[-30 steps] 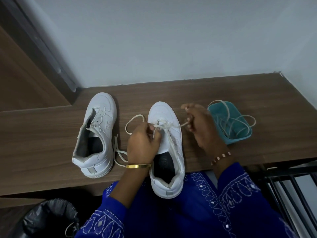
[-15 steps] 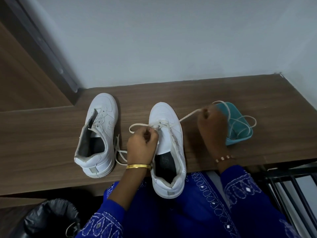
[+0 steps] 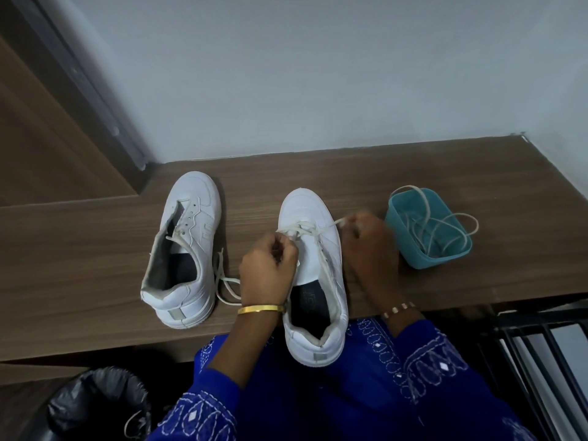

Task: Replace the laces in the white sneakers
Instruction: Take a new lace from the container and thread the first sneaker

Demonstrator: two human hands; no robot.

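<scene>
Two white sneakers on the brown wood worktop (image 3: pixel 366 173), toes pointing at the wall. The left sneaker (image 3: pixel 187 246) sits by itself, mostly unlaced, with one loose lace (image 3: pixel 224 281) trailing off its right side onto the wood. The right sneaker (image 3: pixel 313 275) is the one being handled, and its heel hangs over the front edge of the worktop above the blue embroidered clothing.

Two hands in view, both on that right sneaker. The left hand (image 3: pixel 269 268) has its fingers curled, pinching the cream lace (image 3: pixel 302 229) right where it crosses the lowest eyelets. The right hand (image 3: pixel 370 246) is just beside the shoe's right side, blurry, and pinches the other end of the same lace near the toe.

One teal tub (image 3: pixel 410 246) sits near the right hand, with a tangle of spare laces (image 3: pixel 436 224) inside it and looping over the rim; can't count how many. One gold bangle (image 3: pixel 261 309) on the left wrist, one beaded bracelet (image 3: pixel 399 310) on the right. One black bin bag (image 3: pixel 95 405) down at the bottom left, below the worktop.
</scene>
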